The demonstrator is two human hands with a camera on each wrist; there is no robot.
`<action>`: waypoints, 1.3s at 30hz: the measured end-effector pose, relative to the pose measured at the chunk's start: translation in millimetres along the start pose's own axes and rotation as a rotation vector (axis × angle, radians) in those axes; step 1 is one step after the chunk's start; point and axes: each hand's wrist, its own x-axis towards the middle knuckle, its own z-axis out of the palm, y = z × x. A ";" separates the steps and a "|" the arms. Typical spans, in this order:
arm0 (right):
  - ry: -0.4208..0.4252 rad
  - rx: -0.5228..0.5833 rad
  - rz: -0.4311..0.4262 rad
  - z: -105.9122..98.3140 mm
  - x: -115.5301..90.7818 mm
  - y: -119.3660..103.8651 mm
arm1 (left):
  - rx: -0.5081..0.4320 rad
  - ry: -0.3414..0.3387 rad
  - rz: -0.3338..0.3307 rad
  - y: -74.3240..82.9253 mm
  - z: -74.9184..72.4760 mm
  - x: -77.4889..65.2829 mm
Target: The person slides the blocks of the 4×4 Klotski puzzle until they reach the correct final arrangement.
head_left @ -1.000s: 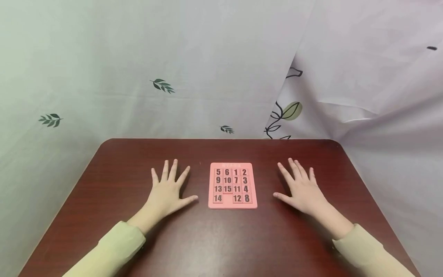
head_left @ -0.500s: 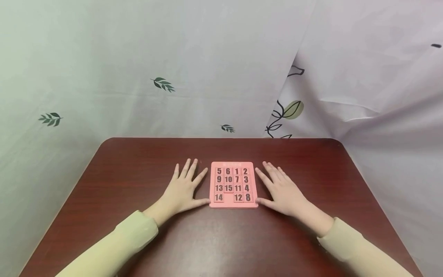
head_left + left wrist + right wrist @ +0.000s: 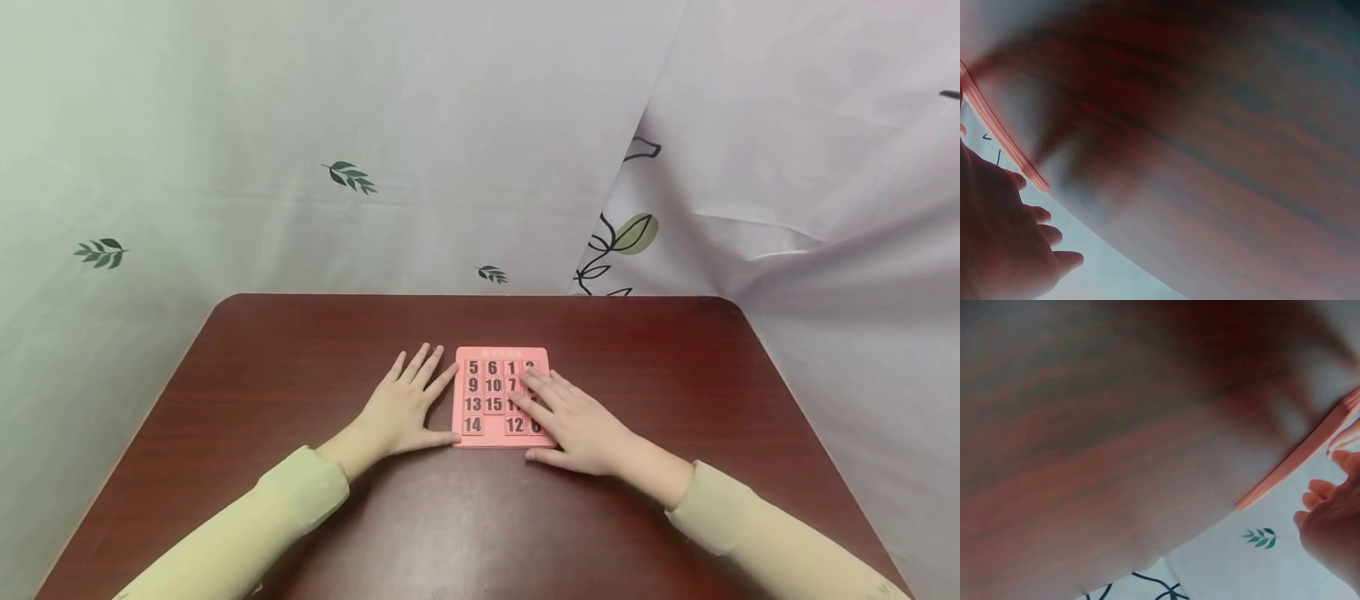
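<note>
A pink sliding number puzzle (image 3: pixel 492 432) lies flat on the table, its numbered tiles set in rows with a gap in the bottom row beside the 14. My left hand (image 3: pixel 401 408) is spread flat at its left side, thumb and index fingertips right at the edge. My right hand (image 3: pixel 588 425) reaches over the right side with fingers extended, covering part of the right-hand columns; its thumb lies by the lower edge. In the left wrist view the puzzle's edge (image 3: pixel 1004 134) runs near the fingers. The right wrist view shows the puzzle's side (image 3: pixel 1297 456) close to the fingertips.
The dark red-brown wooden table (image 3: pixel 375 517) has rounded far corners. Behind it hangs a pale curtain (image 3: pixel 412 125) printed with leaves, with a second fold of cloth (image 3: pixel 810 167) at the right.
Both hands have moved inward from apart on the table. The left has come up to the puzzle's left edge; the right has slid over its right columns. The tiles still visible keep their places.
</note>
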 end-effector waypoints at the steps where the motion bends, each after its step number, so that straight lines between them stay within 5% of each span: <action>1: 0.002 -0.004 -0.023 0.7 1.3 -0.7 | 0.001 -0.004 0.000 0.1 -0.2 -0.1; 20: -0.037 -0.004 -0.129 4.8 11.5 -2.6 | -0.031 -0.048 0.065 6.5 -0.2 0.9; 33: 0.016 -0.054 -0.275 7.2 -1.7 -12.3 | -0.042 -0.068 0.107 6.7 -1.6 3.1; 39: 0.024 -0.061 -0.268 5.0 2.5 -9.9 | -0.056 -0.070 0.123 6.8 -1.2 3.5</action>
